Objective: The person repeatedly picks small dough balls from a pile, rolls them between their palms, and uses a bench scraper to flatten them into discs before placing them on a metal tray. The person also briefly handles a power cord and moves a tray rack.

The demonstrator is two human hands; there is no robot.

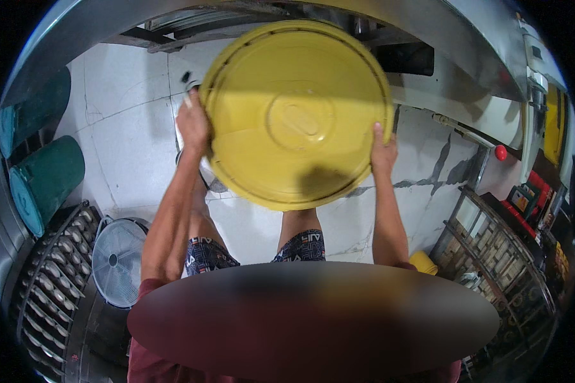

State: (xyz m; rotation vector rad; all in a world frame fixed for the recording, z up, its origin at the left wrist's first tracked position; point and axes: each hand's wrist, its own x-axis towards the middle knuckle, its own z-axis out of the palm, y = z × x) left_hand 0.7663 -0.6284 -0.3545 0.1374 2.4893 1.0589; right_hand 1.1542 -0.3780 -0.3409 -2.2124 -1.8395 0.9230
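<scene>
A large round yellow plastic lid (pixel 249 148) fills the middle of the view, raised in front of my body over the floor. My left hand (pixel 193 125) grips its left rim, with the fingertips out of sight behind the edge. On the opposite rim, lower down, my right hand (pixel 384 151) holds on with the thumb along the near face. A raised ring and an oblong boss mark the lid's centre, and a shadow falls over its upper part. Something small, dark and blurred shows just beyond my left hand; what it is I cannot tell.
A metal counter edge (pixel 440 43) curves across the top. Green lidded bins (pixel 52 174) and a round fan (pixel 117 262) stand left, beside a rack (pixel 52 292) of dough pieces on trays. A metal rack (pixel 498 249) is at right. White tiles (pixel 129 158) cover the floor.
</scene>
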